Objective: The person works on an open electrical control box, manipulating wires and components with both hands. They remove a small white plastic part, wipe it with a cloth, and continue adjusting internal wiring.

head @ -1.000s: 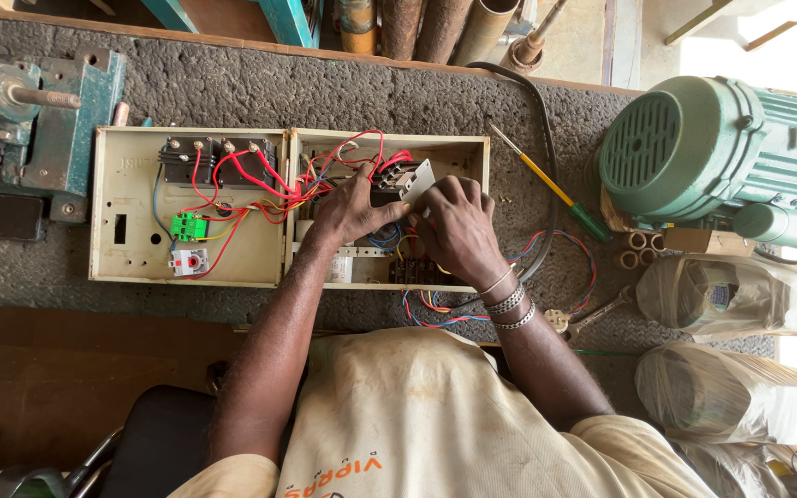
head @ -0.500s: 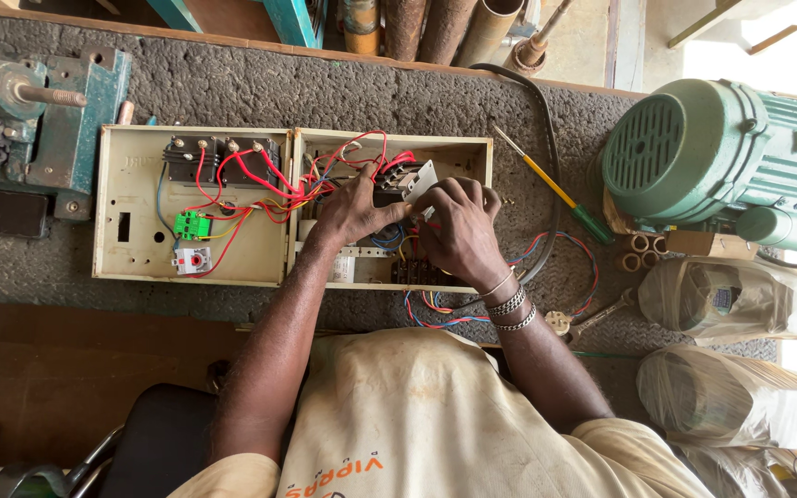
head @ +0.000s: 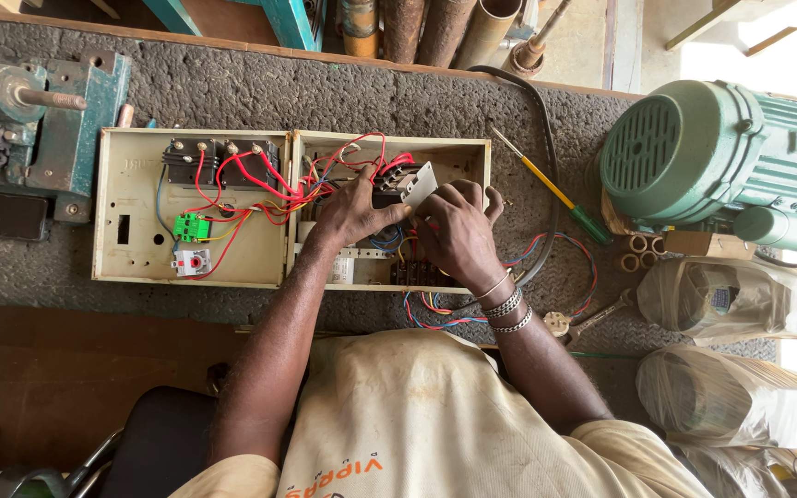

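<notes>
Nothing has shifted in the last second: your left hand (head: 354, 210) and right hand (head: 457, 231) stay clasped around the grey contactor (head: 405, 187) inside the open cream control box (head: 140, 277), wiring unchanged

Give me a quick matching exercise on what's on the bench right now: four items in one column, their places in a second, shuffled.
Items:
1. screwdriver
2. green motor
3. green terminal block
4. black and white component

Places:
A. far right of the bench
B. between the left hand and right hand
C. left half of the open beige box
D. lying on the bench just right of the box

Pairs: 1-D, 2-A, 3-C, 4-B
</notes>
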